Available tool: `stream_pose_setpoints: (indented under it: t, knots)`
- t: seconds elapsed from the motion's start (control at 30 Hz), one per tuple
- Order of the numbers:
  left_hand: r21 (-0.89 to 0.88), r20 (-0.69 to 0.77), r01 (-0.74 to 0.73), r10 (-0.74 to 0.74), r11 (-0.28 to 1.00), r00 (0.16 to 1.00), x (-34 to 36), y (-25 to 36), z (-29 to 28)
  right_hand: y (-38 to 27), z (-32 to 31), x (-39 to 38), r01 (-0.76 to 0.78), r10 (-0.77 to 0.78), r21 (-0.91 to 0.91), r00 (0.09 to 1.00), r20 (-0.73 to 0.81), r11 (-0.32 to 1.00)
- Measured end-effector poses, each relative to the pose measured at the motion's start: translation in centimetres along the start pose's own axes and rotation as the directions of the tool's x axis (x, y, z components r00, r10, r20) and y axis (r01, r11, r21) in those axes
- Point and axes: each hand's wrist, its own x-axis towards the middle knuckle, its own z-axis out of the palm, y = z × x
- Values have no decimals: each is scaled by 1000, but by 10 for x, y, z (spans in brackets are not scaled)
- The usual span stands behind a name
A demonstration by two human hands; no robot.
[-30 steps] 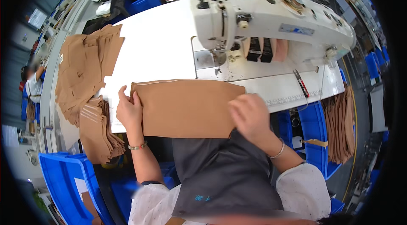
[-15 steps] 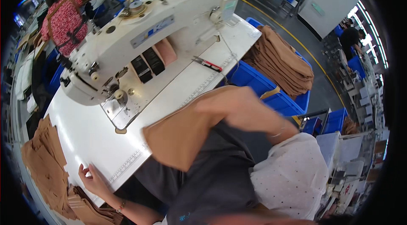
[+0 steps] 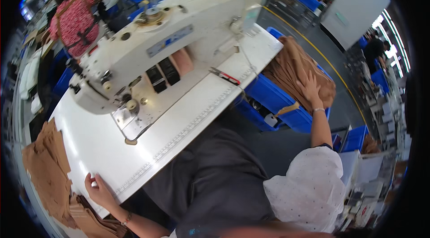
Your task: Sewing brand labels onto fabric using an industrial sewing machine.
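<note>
My right hand [image 3: 310,89] lies with fingers spread on a stack of brown fabric pieces [image 3: 291,61] in a blue bin [image 3: 286,112] to the right of the sewing table. My left hand [image 3: 99,191] rests at the table's near left edge. Its fingers are loosely bent and apart; a small pale spot by the fingertips is too small to make out. Between and beyond my hands stands a white sewing machine [image 3: 179,27] on the white tabletop [image 3: 188,114]. No fabric lies under its needle area.
Red-handled thread snips [image 3: 226,76] lie beside the machine. More brown pieces [image 3: 47,162] are piled left of the table, with a folded stack [image 3: 89,218] near my left forearm. A co-worker in a red patterned top [image 3: 76,25] sits at the far left.
My right hand has moved right, from above my lap to the bin. The brown piece it held is no longer in it; the bin's top fabric looks rumpled. My left hand stays put.
</note>
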Motion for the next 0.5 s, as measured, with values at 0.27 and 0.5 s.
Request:
stream_pose_setpoints:
  t: [0.27,0.5]
  knots:
    - [-29,-67,5,-7,1000,998,-8,20,-6,35,20,19,19,-19,-77,1000,3,997]
    - [171,-21,-148,154,974,988,41,-15,-65,37,3,21,-69,69,-168,998,-2,983]
